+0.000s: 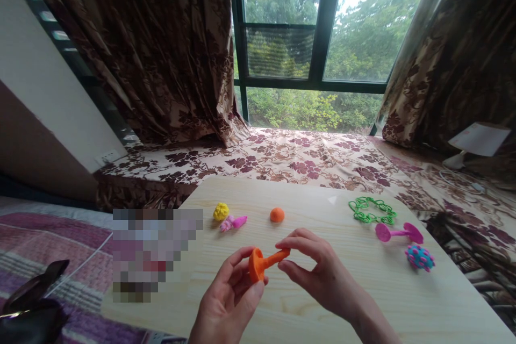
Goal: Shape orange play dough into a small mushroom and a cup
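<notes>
Between my hands is an orange clay-like piece (262, 264) with a wide, hollowed round end and a thin stem. My left hand (234, 293) is closed around the round end, thumb at its lower edge. With thumb and forefinger, my right hand (318, 269) pinches the tip of the stem. Beyond them, an orange clay-like dome (277, 215) rests on the table (318, 314). Farther left lie a yellow bumpy lump (221, 212), a light pink knobbly piece (227, 223) and a bright pink tapered piece (240, 221).
On the table's right side lie a green linked chain (373, 210), a pink dumbbell shape (399, 233) and a blue ball with pink dots (420, 258). A pixelated patch (149, 252) hides the left edge. A cloth-covered ledge (306, 158) and a lamp (479, 138) stand beyond.
</notes>
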Demonstrator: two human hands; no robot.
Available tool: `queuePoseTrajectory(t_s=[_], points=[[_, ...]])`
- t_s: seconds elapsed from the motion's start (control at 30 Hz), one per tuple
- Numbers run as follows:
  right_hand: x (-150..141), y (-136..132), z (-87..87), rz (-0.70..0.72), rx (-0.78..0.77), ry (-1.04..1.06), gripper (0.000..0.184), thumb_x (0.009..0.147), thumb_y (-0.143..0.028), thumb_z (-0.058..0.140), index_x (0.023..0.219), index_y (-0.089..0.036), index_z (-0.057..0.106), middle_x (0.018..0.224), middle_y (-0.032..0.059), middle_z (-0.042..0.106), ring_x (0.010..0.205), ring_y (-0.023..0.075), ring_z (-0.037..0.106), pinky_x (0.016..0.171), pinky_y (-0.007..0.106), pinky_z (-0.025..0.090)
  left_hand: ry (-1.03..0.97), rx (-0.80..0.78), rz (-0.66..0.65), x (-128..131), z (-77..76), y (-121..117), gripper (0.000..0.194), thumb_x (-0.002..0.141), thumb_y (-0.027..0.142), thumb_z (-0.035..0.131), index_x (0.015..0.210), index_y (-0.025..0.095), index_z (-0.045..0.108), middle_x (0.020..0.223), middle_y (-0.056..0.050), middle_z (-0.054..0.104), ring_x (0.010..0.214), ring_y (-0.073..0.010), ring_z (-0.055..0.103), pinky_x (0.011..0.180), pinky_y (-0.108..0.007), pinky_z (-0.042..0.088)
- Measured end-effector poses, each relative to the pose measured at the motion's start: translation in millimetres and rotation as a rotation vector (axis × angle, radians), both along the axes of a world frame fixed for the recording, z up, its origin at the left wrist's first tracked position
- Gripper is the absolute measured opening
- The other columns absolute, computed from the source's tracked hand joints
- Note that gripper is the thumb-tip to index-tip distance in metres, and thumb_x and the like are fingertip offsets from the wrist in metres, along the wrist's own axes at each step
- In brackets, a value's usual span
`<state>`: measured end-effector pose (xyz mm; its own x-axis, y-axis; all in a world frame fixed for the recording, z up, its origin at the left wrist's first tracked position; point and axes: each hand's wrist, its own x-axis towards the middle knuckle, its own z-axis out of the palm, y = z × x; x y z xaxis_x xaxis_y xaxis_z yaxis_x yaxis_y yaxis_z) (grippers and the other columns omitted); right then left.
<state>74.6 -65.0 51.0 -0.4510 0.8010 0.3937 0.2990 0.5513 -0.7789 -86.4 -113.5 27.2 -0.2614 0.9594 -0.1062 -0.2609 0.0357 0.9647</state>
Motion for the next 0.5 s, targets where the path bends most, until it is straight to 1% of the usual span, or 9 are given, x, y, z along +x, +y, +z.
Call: queuePoseTrajectory(t_s=[0.13,0.23,0.37,0.5], points=[[-0.6,0.1,1.7,0.016,-0.003,-0.018,0.012,0.081,-0.023,0.056,0.091,-0.020,0.063,0.082,0.0030,0.059,0.077,0.0138,0.054,0.070,0.026,0.043,0.024,-0.019,0.030,-0.9,1.1,-1.0,0.053,0.058,0.036,0.071,0.106,0.020,0.056,0.087,-0.005,0.068,0.074,-0.0190,0.064,0.070,-0.027,0.051],[0.6,-0.3,3.6,0.025,-0.008,-0.011,0.013,0.080,-0.021,0.057,0.092,-0.020,0.063,0.084,0.0033,0.059,0.079,0.0139,0.054,0.071,0.026,0.043,0.034,-0.035,0.051,-1.1,1.6,-2.0,0.050,0.059,0.036,0.071,0.104,0.019,0.058,0.092,-0.006,0.068,0.080,-0.0203,0.064,0.072,-0.026,0.051],[4.0,-0.4,5.7,0.041,-0.024,-0.014,0.025,0.076,-0.024,0.063,0.100,-0.019,0.061,0.092,0.0049,0.058,0.084,0.0152,0.055,0.076,0.027,0.043,0.026,0.016,0.030,-1.7,-2.0,-2.9,0.049,0.060,0.032,0.071,0.105,0.021,0.056,0.095,-0.005,0.067,0.081,-0.0189,0.064,0.073,-0.024,0.051],[4.6,-0.5,6.6,0.065,-0.025,-0.019,0.018,0.080,-0.023,0.058,0.097,-0.019,0.063,0.087,0.0047,0.059,0.081,0.0141,0.055,0.073,0.026,0.044,0.055,0.066,-0.002,-3.8,-8.2,-3.1,0.050,0.060,0.030,0.071,0.106,0.021,0.055,0.097,-0.006,0.066,0.086,-0.0190,0.063,0.077,-0.023,0.049]])
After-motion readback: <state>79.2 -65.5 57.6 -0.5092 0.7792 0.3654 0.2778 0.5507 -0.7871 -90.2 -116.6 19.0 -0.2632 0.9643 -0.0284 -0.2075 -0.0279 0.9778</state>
